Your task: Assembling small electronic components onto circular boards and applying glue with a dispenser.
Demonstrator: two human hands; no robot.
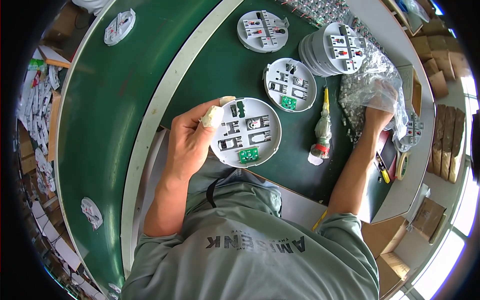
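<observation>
We hold 1 shallow, round, grey-white plastic housing (257, 122) above the near edge of the dark green worktop (215, 70). Our left hand (186, 137) pinches its left rim between thumb and finger, 2 tips covered in cream wraps (212, 116). Its inner face is turned up to us: raised rim, several rectangular recesses with metal clips, 1 small round white part right of the middle, and 1 green circuit board (249, 155) near the lower rim.

Just beyond it on the worktop lies 1 similar open housing (300, 82), also with 1 green board. Farther off we count 1 separate round grey-white unit (261, 32) and 1 stack of such units (345, 47), whose layers overlap too closely to count. To the right lies 1 tool with a yellow tip, wrapped grey-green body and red band (323, 127).

Our right hand (379, 115) reaches into the crumpled clear plastic bag (370, 90); the film blurs its fingers, so we cannot tell whether they grip anything. Near that forearm are 1 yellow-and-black knife (383, 171) and 1 roll of tape (402, 166); more round pieces (414, 131) are partly hidden behind the bag. On the curved green strip (100, 125) at left we see 2 more units, 1 far (119, 27) and 1 near (91, 213).
</observation>
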